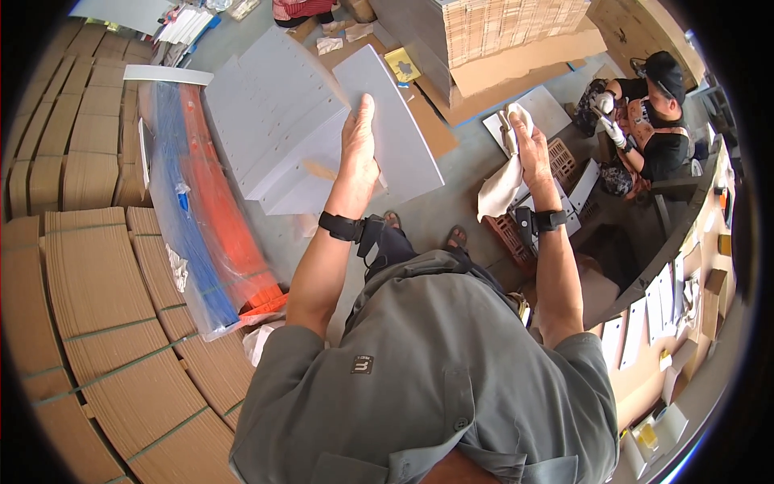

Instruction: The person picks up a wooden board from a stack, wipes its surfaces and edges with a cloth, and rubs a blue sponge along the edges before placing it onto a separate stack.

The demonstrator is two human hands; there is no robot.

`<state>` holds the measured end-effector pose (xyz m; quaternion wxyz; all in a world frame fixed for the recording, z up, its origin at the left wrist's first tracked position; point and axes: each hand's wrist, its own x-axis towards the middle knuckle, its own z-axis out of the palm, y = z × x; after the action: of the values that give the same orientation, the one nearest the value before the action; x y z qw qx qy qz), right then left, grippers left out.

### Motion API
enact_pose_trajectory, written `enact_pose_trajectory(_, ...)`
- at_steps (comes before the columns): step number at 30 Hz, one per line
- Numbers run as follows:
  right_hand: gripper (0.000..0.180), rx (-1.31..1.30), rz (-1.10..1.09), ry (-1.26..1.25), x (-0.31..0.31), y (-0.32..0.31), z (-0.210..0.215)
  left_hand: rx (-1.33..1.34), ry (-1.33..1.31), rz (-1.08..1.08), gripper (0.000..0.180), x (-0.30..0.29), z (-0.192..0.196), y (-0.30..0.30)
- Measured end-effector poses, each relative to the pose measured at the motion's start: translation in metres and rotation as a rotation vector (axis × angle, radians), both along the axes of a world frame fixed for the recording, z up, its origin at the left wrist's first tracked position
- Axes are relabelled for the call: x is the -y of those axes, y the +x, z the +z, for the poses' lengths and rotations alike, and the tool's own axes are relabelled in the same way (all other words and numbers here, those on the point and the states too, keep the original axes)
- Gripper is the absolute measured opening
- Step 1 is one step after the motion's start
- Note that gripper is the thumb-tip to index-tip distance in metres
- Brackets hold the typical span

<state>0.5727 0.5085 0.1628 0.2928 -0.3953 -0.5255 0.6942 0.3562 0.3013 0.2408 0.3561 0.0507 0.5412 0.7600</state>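
Observation:
My left hand point(360, 149) is closed on the edge of a flat pale grey panel point(403, 133), which stands tilted in front of me; the fingers behind it are partly hidden. Beside it, to the left, leans a stack of larger grey panels point(270, 113) dotted with small holes. In my right hand point(534, 153) a cream-white cloth point(501, 187) is bunched between thumb and fingers, its loose end hanging down. The cloth is apart from the panel.
Strapped cardboard stacks point(105, 315) fill the left side, next to blue and orange strips point(214, 202) in clear plastic. A brown crate point(564, 161) stands below my right hand. A person in gloves point(657, 121) crouches at right. Flat cardboard point(516, 40) is piled ahead.

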Motion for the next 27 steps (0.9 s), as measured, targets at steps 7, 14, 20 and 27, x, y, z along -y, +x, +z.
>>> enact_pose_trajectory(7, 0.044, -0.051, -0.008, 0.054, -0.009, -0.011, 0.043, -0.249, -0.014, 0.105, 0.041, -0.014, -0.005, 0.009)
enact_pose_trajectory(14, 0.05, -0.11, 0.159, 0.985, 0.049, -0.048, 0.114, -0.442, -0.186, 0.155, 0.054, -0.019, -0.036, 0.012)
enact_pose_trajectory(20, 0.06, 0.096, 0.241, 1.449, 0.044, -0.105, 0.102, -0.527, 0.143, -0.106, 0.03, -0.023, -0.027, 0.057)
enact_pose_trajectory(27, 0.04, 0.204, 0.009, 0.787, -0.088, -0.112, 0.085, -0.683, -0.082, -0.386, 0.024, 0.003, 0.004, 0.062)
